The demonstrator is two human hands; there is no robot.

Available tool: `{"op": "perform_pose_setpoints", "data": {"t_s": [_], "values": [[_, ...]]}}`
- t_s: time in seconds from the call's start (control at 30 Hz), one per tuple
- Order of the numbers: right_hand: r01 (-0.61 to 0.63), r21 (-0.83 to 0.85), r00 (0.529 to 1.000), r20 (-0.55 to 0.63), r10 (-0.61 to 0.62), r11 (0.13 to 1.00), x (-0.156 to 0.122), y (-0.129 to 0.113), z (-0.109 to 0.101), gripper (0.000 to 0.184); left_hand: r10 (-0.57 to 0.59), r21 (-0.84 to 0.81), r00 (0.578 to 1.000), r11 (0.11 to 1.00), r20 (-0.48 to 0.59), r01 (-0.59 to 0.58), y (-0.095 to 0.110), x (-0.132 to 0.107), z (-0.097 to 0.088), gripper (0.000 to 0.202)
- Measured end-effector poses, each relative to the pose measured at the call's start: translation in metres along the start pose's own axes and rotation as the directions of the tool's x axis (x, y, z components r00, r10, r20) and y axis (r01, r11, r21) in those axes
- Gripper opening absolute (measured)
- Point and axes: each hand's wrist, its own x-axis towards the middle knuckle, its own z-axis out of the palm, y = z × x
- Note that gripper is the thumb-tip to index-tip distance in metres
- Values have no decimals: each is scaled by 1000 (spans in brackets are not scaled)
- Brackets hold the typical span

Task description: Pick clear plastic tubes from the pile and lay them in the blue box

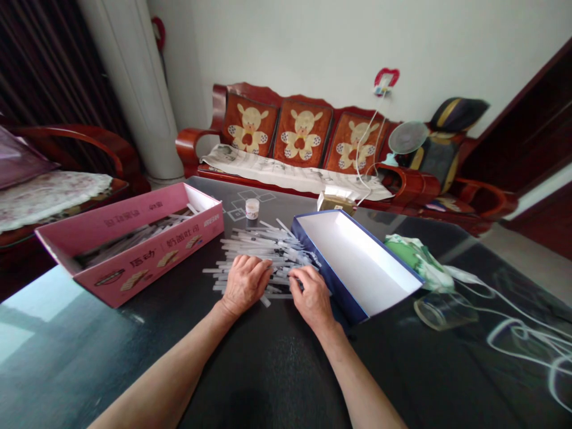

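Observation:
A loose pile of thin, whitish translucent plastic tubes [250,245] lies on the dark table, some with small dark parts on them. My left hand [247,283] rests over the near side of the pile, its fingers curled and pressed together. Facing it from the right, my right hand [311,295] has thumb and forefinger bent toward each other at the pile's near right edge. Whatever sits between the fingertips of either hand is too small and covered to name. Left of the pile stands a pink cardboard box [165,259] holding more tubes; to the right is a blue box [361,256] with a bare white inside.
A small paper cup [252,208] stands behind the pile, and a tissue box [336,199] near the table's far edge. On the right are a green-and-white packet [420,262], a glass jar [444,311] on its side and coiled white cable [527,339]. A wooden sofa [201,140] stands beyond.

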Motion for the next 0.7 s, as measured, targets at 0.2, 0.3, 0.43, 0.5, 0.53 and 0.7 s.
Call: {"op": "perform_pose_setpoints", "data": {"t_s": [0.2,0.3,0.43,0.5,0.53,0.7], "values": [[46,57,997,-67,-42,997,21,-14,1,17,1,-22,1000,1000,6,-1,3,-1,0,17],[18,64,995,-104,-11,998,21,-4,-1,17,-17,-9,1000,1000,0,17,0,-1,0,16],[-76,45,991,-111,80,996,21,20,-17,16,-74,47,995,996,-71,77,-6,-1,0,15],[-90,30,996,-10,90,996,21,27,-28,14,-79,60,993,995,-84,84,-9,-1,1,16],[-89,17,995,50,88,996,20,28,-33,14,-78,62,993,995,-88,83,-9,-1,2,16],[-60,-83,969,236,78,995,7,23,-43,15,-66,42,995,997,-73,69,-8,-1,2,15]]}}
